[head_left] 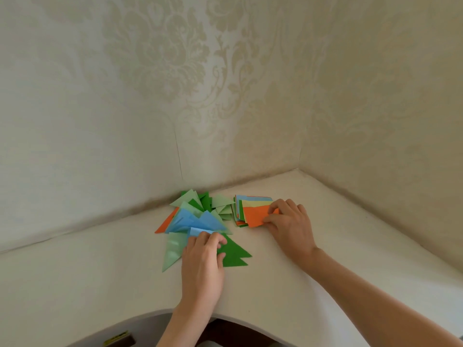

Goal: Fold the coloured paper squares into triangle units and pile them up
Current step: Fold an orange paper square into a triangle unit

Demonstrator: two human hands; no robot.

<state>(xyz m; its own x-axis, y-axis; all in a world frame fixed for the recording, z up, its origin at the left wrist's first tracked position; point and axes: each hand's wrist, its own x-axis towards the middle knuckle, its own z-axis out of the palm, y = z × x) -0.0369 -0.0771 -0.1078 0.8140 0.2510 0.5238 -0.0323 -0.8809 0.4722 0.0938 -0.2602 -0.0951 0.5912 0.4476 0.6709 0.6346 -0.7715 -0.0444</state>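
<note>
A loose pile of folded triangles (pixel 198 216) in green, pale green, blue and orange lies near the wall corner on the white table (pixel 313 246). My left hand (pixel 203 264) rests on the pile's near side and its fingertips pinch a folded blue unit (pixel 200 231) above a dark green triangle (pixel 235 254). To the right sits a stack of flat paper squares (pixel 253 209) with an orange square (pixel 258 215) on top. My right hand (pixel 288 221) pinches the right edge of that orange square between thumb and fingers.
Two patterned cream walls (pixel 175 96) meet in a corner just behind the papers. The table's front edge curves inward close to my body, with a dark gap (pixel 225 331) below it. A small yellow-and-dark object (pixel 117 339) shows under the edge at lower left.
</note>
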